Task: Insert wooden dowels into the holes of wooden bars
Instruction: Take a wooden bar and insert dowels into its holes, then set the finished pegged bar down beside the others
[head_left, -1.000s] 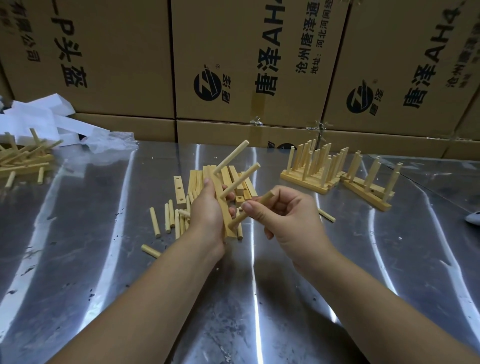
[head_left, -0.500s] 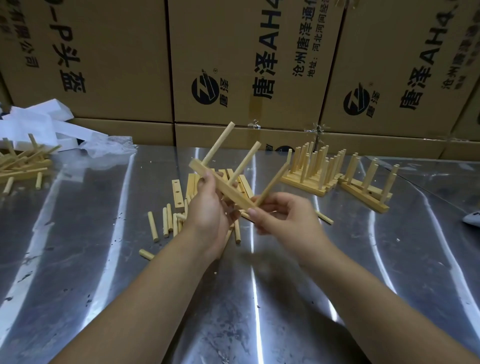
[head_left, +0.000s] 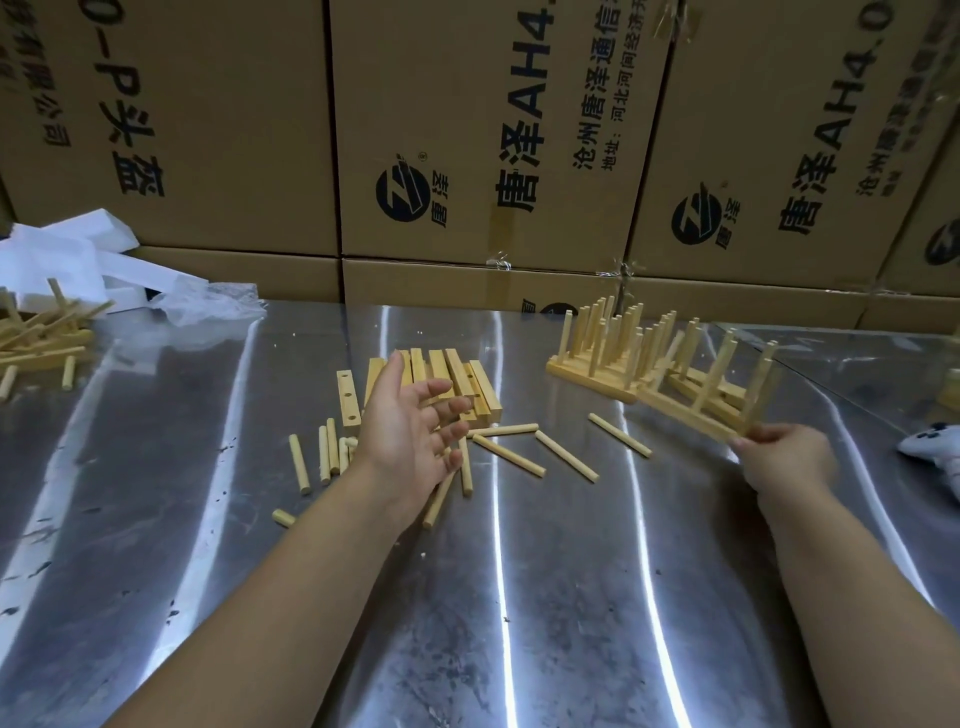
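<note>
Head view is showing the right hand (head_left: 779, 457) pinching the near end of a doweled bar (head_left: 696, 410), its long axis running toward upper left, at right of frame beside finished racks (head_left: 597, 364). The left hand (head_left: 415, 431) is hovering spread and empty, nearer the bare bars (head_left: 457, 374) and loose dowels (head_left: 509, 454) at centre of the tabletop (head_left: 519, 623).

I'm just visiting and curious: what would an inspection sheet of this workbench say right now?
Surface: shiny metal table, scuffed, with glare streaks.
Job's things: stack of drilled wooden bars; loose dowels scattered in front of it; finished bars with dowels standing at back right.
Clutter: white packing scraps and another wooden pile at far left; white object at right edge, unclear what.
Hands: left hand open and empty above the dowels; right hand holds a doweled bar by its end, blurred.
Cables: nothing seen.
Surroundings: printed cardboard boxes stacked behind.
</note>
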